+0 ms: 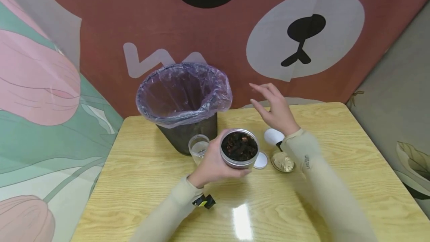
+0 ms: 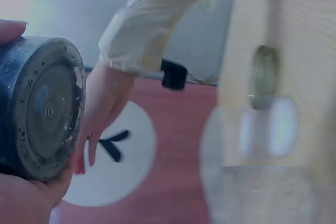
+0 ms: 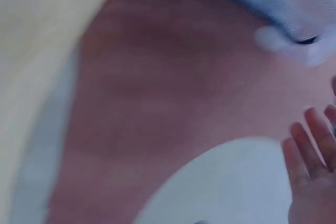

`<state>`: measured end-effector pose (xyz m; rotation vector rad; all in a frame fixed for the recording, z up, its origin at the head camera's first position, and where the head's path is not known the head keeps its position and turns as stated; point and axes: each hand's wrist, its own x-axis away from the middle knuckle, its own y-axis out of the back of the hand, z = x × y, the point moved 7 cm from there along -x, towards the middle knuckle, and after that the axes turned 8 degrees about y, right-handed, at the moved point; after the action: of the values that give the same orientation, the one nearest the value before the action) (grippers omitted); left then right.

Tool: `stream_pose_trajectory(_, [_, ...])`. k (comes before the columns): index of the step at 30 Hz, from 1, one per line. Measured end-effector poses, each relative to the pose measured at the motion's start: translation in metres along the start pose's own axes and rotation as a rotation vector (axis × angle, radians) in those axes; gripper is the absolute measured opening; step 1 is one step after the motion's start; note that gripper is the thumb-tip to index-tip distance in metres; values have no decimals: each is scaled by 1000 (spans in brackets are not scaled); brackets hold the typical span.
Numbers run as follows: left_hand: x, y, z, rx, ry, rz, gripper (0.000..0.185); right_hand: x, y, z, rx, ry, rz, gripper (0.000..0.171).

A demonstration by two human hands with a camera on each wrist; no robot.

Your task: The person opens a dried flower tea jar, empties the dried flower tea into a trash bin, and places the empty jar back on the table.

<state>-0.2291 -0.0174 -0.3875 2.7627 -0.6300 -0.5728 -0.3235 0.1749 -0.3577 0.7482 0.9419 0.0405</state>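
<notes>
One round tin (image 1: 239,148) of dark dried pieces, gripped round its wall by the left hand (image 1: 212,164); keep level beside the lined bin (image 1: 183,100); right hand (image 1: 276,109) spread, empty.

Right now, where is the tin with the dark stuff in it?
In the head view, the tin is held in the left hand above the table's middle, just in front of the lined bin.
</notes>
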Motion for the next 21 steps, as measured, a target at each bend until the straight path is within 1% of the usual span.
stream_pose_trajectory(2, [-1,8,-15,-8,-34,-14,91,-17,1,23,-24,89,-43,48])
stream_pose_trajectory(4, [-1,18,-29,-14,-69,-38,93,-32,-1,46,-42,195,-53,43])
stream_pose_trajectory(7, [-1,36,-48,-21,-120,-91,96,-49,-11,76,-93,348,-31,41])
stream_pose_trajectory(9, [-2,49,-57,-18,-143,-128,99,-58,-19,91,-140,412,-3,46])
stream_pose_trajectory(11, [-2,63,-65,-13,-153,-169,100,-64,-29,100,-181,442,29,53])
stream_pose_trajectory(13, [-2,77,-71,11,-158,-204,100,-68,-39,105,-208,448,57,57])
stream_pose_trajectory(15, [-1,91,-76,26,-164,-247,98,-71,-49,107,-213,450,82,60])
stream_pose_trajectory(17, [1,106,-79,47,-161,-287,97,-73,-57,109,-211,459,100,56])
stream_pose_trajectory(19, [1,121,-81,49,-162,-334,96,-73,-65,111,-187,478,114,46])
stream_pose_trajectory(21, [2,137,-80,30,-148,-388,95,-73,-71,114,-153,497,126,35])
